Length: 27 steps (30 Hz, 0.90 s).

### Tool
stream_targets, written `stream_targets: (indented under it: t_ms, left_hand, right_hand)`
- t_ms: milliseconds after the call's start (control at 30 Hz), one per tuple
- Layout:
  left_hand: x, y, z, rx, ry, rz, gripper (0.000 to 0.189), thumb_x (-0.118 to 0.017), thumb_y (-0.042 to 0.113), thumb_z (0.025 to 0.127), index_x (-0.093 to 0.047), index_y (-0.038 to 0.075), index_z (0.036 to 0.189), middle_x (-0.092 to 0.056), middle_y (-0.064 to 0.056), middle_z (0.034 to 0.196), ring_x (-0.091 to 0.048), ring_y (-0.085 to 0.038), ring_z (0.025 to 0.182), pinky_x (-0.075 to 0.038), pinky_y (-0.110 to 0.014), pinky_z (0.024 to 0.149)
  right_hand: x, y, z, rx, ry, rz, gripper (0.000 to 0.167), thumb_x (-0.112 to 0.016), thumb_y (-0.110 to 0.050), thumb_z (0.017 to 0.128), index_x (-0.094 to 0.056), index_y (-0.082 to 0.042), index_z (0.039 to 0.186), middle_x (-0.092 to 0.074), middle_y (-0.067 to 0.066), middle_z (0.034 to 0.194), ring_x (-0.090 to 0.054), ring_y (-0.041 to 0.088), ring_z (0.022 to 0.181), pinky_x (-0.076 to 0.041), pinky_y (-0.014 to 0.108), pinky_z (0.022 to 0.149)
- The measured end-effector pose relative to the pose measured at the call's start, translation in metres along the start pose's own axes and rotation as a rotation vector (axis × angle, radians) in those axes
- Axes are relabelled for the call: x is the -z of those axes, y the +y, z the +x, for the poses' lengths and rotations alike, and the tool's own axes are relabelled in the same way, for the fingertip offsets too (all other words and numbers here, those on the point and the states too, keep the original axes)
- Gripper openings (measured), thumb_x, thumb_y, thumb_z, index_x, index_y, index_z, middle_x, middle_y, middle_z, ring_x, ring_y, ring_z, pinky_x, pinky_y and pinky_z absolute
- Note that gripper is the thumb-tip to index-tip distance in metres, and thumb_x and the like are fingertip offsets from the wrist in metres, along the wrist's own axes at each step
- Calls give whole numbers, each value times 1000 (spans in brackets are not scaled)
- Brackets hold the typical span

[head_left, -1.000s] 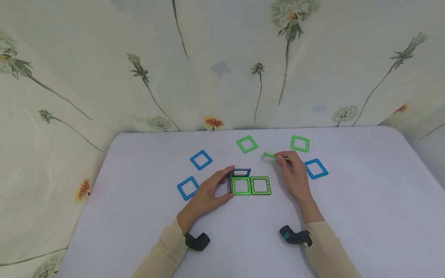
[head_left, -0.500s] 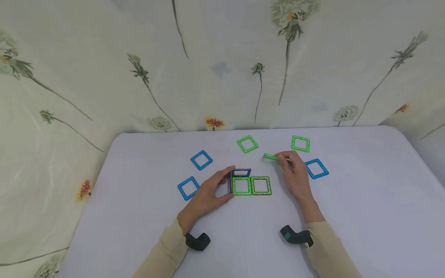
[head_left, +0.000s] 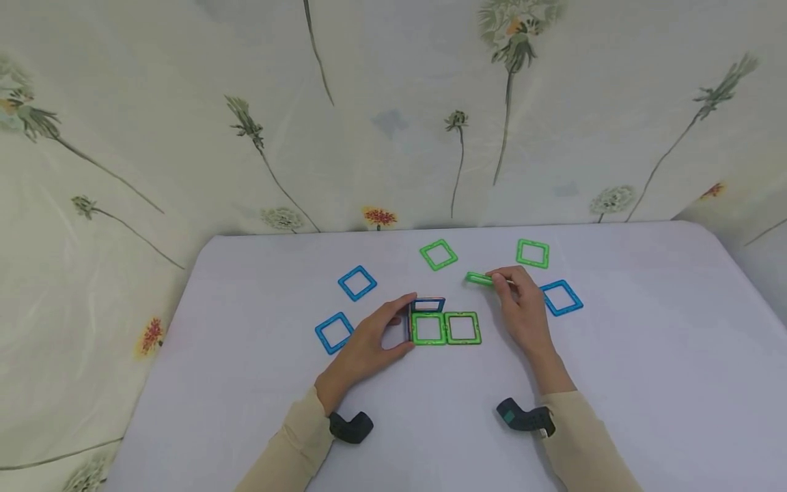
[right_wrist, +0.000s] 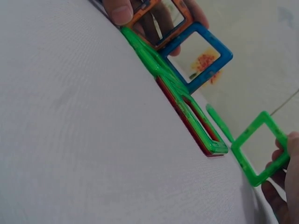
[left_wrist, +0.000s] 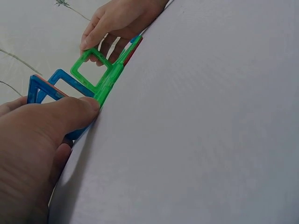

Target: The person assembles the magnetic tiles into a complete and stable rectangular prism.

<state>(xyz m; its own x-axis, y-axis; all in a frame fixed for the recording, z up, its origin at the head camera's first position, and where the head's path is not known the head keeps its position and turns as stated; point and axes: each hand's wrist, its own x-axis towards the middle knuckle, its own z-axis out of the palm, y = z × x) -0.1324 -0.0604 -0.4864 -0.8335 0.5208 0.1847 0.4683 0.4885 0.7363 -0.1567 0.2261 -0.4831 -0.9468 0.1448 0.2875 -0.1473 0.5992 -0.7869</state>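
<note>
In the head view my left hand (head_left: 369, 339) holds an upright magnetic tile (head_left: 408, 324), thumb at its near corner and fingers at the far one. That tile shows orange on its inner face in the right wrist view. A blue tile (right_wrist: 226, 57) stands upright at the back. Two green tiles lie flat side by side; the left one (head_left: 428, 315) meets the upright tiles, and the right one (head_left: 462, 314) has red beneath it. My right hand (head_left: 522, 307) pinches another green tile (head_left: 478, 279), tilted and raised behind the flat pair.
Loose tiles lie around on the white table (head_left: 664, 355). Two blue tiles, one farther back (head_left: 346, 292), are at left. Green tiles lie at the back middle (head_left: 448, 250) and back right (head_left: 533, 243). Another blue tile (head_left: 572, 294) lies beside my right hand.
The green tile in my right hand has tilted, so more of its face shows. My left hand and the joined tiles have stayed where they were.
</note>
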Motion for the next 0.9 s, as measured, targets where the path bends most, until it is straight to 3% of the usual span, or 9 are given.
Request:
stream_targets:
  t_ms: [500,667,900]
  left_hand:
    - [2,1,0,-7,4,9,82,-74,22,82,-27,31,148,-46,8,140,-52,-7,115,-47,-24,97]
    - [1,-1,1,-35,17,-1,82,-74,21,82,-27,29,148,-47,7,139,-52,-7,116,-47,-24,97]
    - [1,-1,1,-20,3,-2,84,-73,22,82,-23,37,148,-49,7,135,-52,-6,114,-47,-23,97]
  right_hand:
    - [-3,0,0,31,1,24,27,-49,-38,97,-63,-16,105,-63,-5,106,-51,-5,99,-38,8,88]
    - [-3,0,0,65,-8,54,25,-51,-34,97,-63,-14,104,-64,-4,106,-52,-5,99,-39,8,86]
    - [-2,0,-1,80,-16,75,22,-52,-31,97,-63,-14,103,-64,-3,104,-52,-6,97,-40,8,84]
